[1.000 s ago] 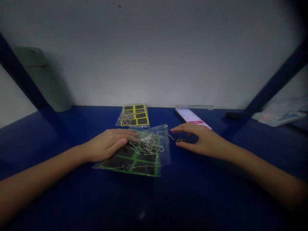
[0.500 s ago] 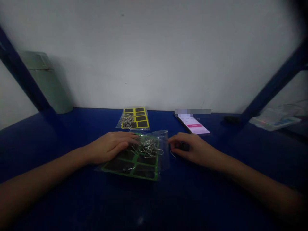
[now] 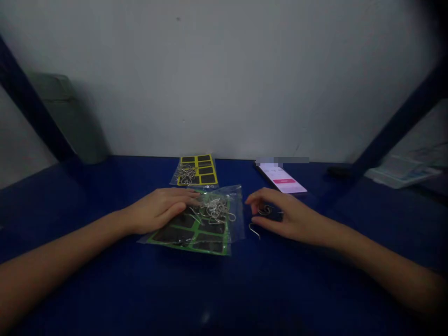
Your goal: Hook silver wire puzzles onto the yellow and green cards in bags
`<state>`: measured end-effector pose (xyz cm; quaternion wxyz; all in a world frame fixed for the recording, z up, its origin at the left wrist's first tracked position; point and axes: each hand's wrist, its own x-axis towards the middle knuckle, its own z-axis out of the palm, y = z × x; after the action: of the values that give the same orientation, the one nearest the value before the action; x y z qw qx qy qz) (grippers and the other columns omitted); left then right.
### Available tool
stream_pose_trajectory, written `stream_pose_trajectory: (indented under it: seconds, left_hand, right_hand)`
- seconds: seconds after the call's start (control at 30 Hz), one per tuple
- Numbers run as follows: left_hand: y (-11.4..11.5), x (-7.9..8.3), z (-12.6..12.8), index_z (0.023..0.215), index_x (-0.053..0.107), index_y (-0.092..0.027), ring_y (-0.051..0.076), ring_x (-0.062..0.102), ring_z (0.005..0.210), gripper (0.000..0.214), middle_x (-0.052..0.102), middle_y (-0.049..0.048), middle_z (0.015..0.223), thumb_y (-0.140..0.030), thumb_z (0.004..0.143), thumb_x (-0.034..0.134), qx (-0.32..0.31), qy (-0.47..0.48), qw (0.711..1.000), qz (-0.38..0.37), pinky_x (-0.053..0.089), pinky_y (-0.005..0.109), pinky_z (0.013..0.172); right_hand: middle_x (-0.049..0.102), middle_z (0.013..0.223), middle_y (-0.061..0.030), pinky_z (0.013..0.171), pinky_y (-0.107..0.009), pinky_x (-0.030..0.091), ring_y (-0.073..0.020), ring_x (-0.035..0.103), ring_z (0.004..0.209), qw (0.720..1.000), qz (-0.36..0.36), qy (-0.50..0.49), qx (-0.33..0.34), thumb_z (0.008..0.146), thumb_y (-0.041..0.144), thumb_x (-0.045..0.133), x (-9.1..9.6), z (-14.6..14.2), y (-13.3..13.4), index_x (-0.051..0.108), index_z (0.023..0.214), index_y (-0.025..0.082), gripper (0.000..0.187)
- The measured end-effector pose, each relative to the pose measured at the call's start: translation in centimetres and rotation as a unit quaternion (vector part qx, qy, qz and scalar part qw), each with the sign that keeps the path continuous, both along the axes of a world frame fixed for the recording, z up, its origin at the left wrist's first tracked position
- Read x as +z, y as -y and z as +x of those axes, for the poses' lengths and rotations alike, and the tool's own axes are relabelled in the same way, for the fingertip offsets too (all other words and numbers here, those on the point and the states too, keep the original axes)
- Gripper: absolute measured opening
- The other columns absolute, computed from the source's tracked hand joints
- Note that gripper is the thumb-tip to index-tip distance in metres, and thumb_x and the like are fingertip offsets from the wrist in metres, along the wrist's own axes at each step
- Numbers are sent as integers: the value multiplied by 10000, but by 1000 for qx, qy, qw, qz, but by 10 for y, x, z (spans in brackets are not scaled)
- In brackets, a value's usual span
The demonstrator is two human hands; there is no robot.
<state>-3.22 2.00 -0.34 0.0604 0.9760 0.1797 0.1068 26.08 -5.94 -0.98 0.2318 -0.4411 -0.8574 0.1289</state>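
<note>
A clear plastic bag (image 3: 237, 224) with a green-and-black card (image 3: 210, 246) inside and several bent silver wire hooks (image 3: 217, 211) lies on the blue table. My left hand (image 3: 164, 209) rests flat over the bag's left part, fingers stretched out and pressing lightly on it. To the right of the bag, my right hand (image 3: 280, 211) hovers low over the tabletop, thumb and fingers apart. Some loose wire hooks (image 3: 266, 210) show between its fingers on the table, apparently not gripped. One single S-shaped hook (image 3: 255, 231) lies just below the thumb tip.
Behind the left hand lies a second bag of hooks with a yellow-and-black card (image 3: 206, 178). A lit phone (image 3: 287, 181) is at the back right, near a dark object (image 3: 339, 172) and a translucent tray (image 3: 395, 175). A greenish container (image 3: 80, 126) stands at the back left.
My right thumb and fingers have spread apart, baring the loose hooks between them and more of the single hook. My left hand stays on the bag. The view has shifted slightly.
</note>
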Motion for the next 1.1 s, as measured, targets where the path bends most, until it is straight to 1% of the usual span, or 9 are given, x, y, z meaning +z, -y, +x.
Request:
stream_pose_trajectory:
  seconds: [0.1, 0.17, 0.37, 0.5, 0.63, 0.77, 0.87, 0.97, 1.1]
  left_hand:
    - [-1, -1, -1, 1150, 479, -189, 155, 391, 1168, 352, 454, 37, 1255, -257, 911, 229, 2, -2, 1000, 7, 299, 310, 984]
    - [-1, -1, -1, 1150, 478, -188, 158, 385, 1173, 350, 446, 39, 1262, -254, 910, 233, 1, -6, 1000, 8, 296, 319, 987]
    - [-1, 0, 0, 1166, 463, -182, 166, 381, 1176, 358, 438, 48, 1269, -259, 907, 229, -2, -11, 1000, 13, 295, 339, 986]
    - [-1, 0, 0, 1167, 462, -192, 164, 380, 1176, 354, 435, 36, 1272, -269, 905, 237, -3, -8, 1000, 16, 292, 331, 992]
    - [-3, -1, -1, 1170, 458, -196, 173, 371, 1183, 347, 426, 36, 1280, -269, 904, 248, -8, -10, 1000, 20, 292, 342, 991]
    - [-3, -1, -1, 1174, 456, -175, 170, 355, 1194, 356, 417, 48, 1286, -267, 905, 241, -9, -20, 999, 23, 280, 335, 999]
    - [-3, -1, -1, 1171, 459, -164, 165, 357, 1192, 359, 417, 53, 1285, -265, 906, 238, -8, -22, 999, 23, 276, 326, 1003]
    - [-2, 0, 1, 1164, 463, -160, 165, 361, 1189, 359, 423, 56, 1280, -263, 907, 235, -8, -22, 999, 22, 278, 327, 1002]
    - [-3, -1, 1, 1151, 471, -156, 165, 374, 1180, 359, 436, 62, 1269, -268, 908, 232, -8, -20, 999, 28, 285, 328, 997]
  right_hand:
    - [560, 871, -37, 712, -343, 399, -191, 501, 817, 998, 2, 62, -5, 635, 459, 635, 6, 6, 2, 524, 983, 204, 446]
    - [568, 866, -34, 712, -352, 390, -198, 501, 814, 995, -13, 96, -3, 595, 511, 646, 9, 6, 4, 538, 982, 209, 503]
    - [568, 882, -28, 719, -334, 391, -185, 500, 827, 993, -66, 95, -15, 676, 455, 607, 8, 0, 8, 555, 974, 222, 383]
    - [552, 902, -34, 709, -315, 407, -178, 500, 826, 991, -111, 67, -14, 676, 433, 610, 5, 1, 7, 551, 975, 215, 375]
    - [534, 866, -22, 679, -298, 418, -163, 508, 786, 988, -134, 66, -23, 679, 402, 614, 6, 1, 9, 535, 996, 223, 373]
    - [503, 811, -8, 633, -280, 430, -142, 511, 719, 990, -128, 51, -23, 679, 359, 629, 8, -3, 10, 531, 993, 219, 357]
    - [496, 802, -9, 632, -271, 440, -132, 510, 703, 992, -119, 33, 8, 685, 315, 635, 7, -4, 9, 567, 963, 213, 304]
    - [511, 802, -13, 614, -261, 448, -128, 518, 695, 991, -120, 44, 31, 703, 278, 624, 4, -2, 8, 617, 918, 226, 222]
    - [547, 853, -27, 608, -259, 460, -124, 543, 698, 997, -67, 28, 29, 739, 222, 578, 3, -1, 6, 642, 898, 226, 172]
